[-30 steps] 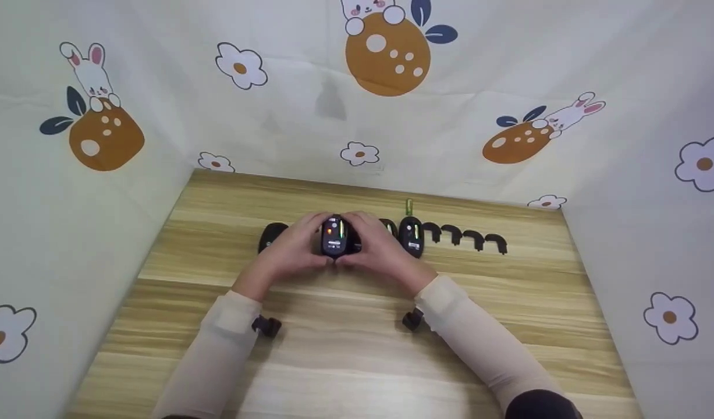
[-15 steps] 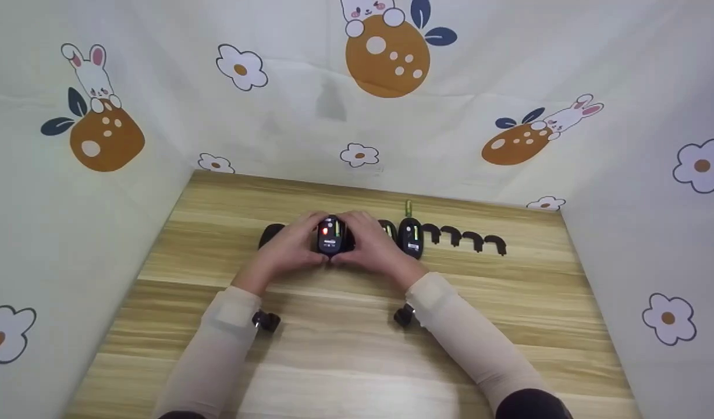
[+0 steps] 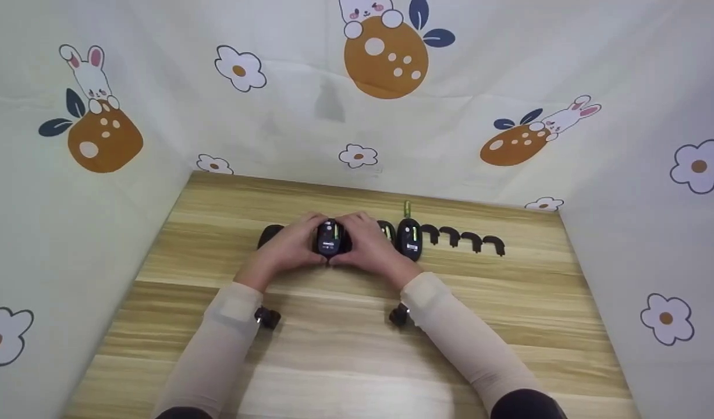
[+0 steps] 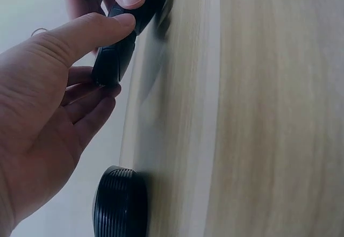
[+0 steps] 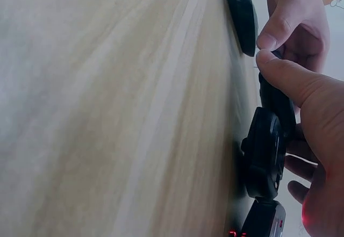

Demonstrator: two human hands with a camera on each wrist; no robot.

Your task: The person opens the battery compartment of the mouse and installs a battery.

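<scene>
Both hands hold one black computer mouse [image 3: 329, 237], its underside toward the head camera and a green battery showing in its open compartment. My left hand [image 3: 287, 247] grips its left side, thumb at the near end and fingers beyond. From the right, my right hand [image 3: 369, 243] grips it the same way. In the left wrist view, the left thumb lies on the mouse [image 4: 114, 62] with fingers curled under it. The thumbs nearly meet in the right wrist view, at the end of the held mouse [image 5: 277, 97]. My hands hide part of it.
Left of the hands sits another black mouse [image 3: 269, 234]. To the right, an upturned mouse [image 3: 386, 228] is partly hidden beside a second upturned mouse [image 3: 410, 240]; both show green batteries. A loose green battery [image 3: 407, 208] lies behind. Several curved black covers [image 3: 471, 241] form a row rightward.
The held mouse has shifted slightly left and toward the person, and the red light on its underside no longer shows. The right forearm has moved a little left.
</scene>
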